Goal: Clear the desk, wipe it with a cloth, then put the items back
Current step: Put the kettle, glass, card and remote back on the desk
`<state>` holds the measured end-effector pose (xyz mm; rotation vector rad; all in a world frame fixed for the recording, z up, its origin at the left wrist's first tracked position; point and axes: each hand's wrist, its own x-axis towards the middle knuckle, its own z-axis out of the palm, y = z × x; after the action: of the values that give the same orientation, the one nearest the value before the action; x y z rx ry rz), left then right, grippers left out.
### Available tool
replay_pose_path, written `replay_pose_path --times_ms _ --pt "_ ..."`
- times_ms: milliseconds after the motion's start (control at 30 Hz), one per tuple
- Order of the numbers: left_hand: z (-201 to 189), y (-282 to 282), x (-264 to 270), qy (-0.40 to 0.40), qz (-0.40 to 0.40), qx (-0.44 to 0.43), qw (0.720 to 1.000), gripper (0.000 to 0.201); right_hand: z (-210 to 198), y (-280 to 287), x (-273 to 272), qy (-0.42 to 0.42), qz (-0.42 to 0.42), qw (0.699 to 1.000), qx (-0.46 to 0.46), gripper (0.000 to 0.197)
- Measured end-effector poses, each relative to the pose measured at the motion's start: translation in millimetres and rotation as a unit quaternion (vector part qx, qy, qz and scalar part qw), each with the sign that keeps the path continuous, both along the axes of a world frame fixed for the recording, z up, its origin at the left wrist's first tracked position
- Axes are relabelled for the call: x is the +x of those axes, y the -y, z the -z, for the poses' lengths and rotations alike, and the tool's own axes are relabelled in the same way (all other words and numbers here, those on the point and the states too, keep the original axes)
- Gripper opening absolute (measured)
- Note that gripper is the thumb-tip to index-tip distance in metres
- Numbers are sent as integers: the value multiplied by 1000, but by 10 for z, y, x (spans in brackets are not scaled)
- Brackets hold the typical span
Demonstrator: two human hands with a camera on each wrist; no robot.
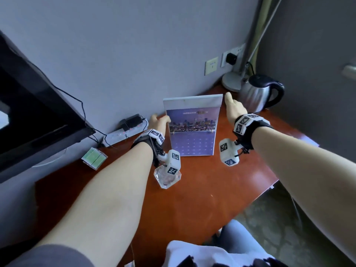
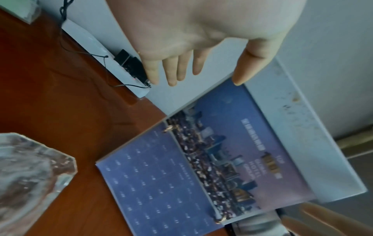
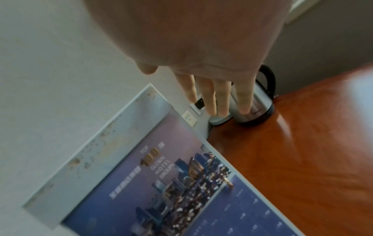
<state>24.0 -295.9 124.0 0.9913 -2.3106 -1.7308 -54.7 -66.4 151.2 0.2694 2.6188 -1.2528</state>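
Both forearms bare, stretched fwd, strapped wrist rigs w/ marker cubes. Left hand point(image 1: 158, 120) open, fingers point(image 2: 171, 71) straight & spread, thumb apart. Right hand point(image 1: 232, 106) also open, fingers point(image 3: 222, 99) straight, close together, pointing fwd; neither grips anything.

Both forearms are bare. Each wrist wears a black strap carrying white blocks printed with black square-pattern markers, on the left wrist point(image 1: 157, 136) and the right wrist point(image 1: 243, 124). A grey sleeve point(image 1: 54, 255) covers the left upper arm.
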Motion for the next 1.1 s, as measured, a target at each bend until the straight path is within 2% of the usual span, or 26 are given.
replay_pose_path --times_ms 67,200,467,600,933,1100 --pt "-72 -94 -92 -6 4 -7 1000 54 -9 30 -33 15 1 999 -40 77" --pt "-167 -302 -225 5 0 -24 1000 43 -53 96 -113 0 -71 997 -37 66" --pt "-143 -602 -423 12 -103 -5 995 51 -50 -106 -428 17 -143 983 -109 65" --pt "-331 -864 -492 15 -103 -2 995 36 -68 -219 -659 23 -150 975 -165 65" --pt "-456 -962 -1134 11 -117 23 993 53 -300 -239 -1479 20 -178 967 -183 68" --pt "-508 -845 -1576 -11 -119 46 992 36 -350 -44 -1966 11 -171 969 -180 66"
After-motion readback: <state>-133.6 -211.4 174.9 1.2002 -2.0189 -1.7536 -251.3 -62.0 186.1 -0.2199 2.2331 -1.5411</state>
